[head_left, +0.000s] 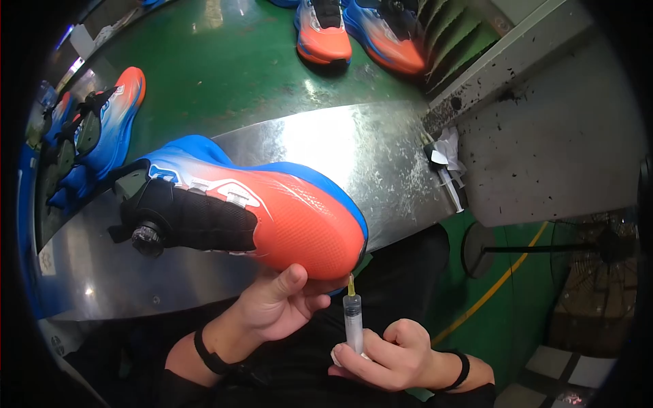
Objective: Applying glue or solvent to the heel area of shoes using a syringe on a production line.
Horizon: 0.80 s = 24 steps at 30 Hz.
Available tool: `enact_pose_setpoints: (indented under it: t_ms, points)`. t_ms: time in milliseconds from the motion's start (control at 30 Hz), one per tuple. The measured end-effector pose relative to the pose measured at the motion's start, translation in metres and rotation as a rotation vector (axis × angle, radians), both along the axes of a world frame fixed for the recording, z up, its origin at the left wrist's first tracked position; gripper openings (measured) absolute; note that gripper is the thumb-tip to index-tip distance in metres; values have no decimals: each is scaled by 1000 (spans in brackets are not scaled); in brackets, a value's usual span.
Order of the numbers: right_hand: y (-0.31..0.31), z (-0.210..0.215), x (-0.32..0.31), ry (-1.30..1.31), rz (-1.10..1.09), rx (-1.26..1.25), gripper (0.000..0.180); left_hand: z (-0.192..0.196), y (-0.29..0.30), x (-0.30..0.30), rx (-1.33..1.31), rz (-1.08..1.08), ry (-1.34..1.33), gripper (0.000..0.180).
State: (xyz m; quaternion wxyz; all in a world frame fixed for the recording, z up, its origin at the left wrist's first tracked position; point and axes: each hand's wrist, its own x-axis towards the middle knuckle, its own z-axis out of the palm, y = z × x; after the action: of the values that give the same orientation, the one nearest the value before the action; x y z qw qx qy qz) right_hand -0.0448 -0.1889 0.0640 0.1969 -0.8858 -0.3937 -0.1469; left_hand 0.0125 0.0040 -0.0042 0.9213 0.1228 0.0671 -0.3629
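Head view shows your left hand [275,306] cupped under the toe of an orange-and-blue shoe [252,211], thumb pressed against its smooth orange upper, holding it tilted over the near edge of the worktop [367,149], a curved sheet of shiny, scuffed metal. The shoe fades from glossy orange at the toe to blue at the heel, with a black knitted tongue and a round black dial at its side. Your right hand [391,357] is closed around a clear plastic syringe [352,319] held upright, its yellowish tip touching the sole edge at the toe. Your hands are close together but not touching. Beyond the worktop's far edge, more matching shoes [326,30] sit on a green belt [224,75].
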Motion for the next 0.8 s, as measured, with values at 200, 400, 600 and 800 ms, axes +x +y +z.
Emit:
enact_pose_setpoints:
  t_ms: [200, 400, 600, 800]
  points:
    - [-16, 13, -7, -32, 45, 83, 40, 0, 12, -5, 0, -52, -55, 45]
    - [-44, -11, 14, 138, -79, 178, 51, 14, 88, -78, 224, 111, 124, 63]
    - [-41, -38, 27, 187, -21, 286, 52, 40, 131, -55, 565, 172, -126, 79]
    - [-46, -37, 30, 342, -84, 424, 49, 42, 93, 98, 566, 259, -377, 59]
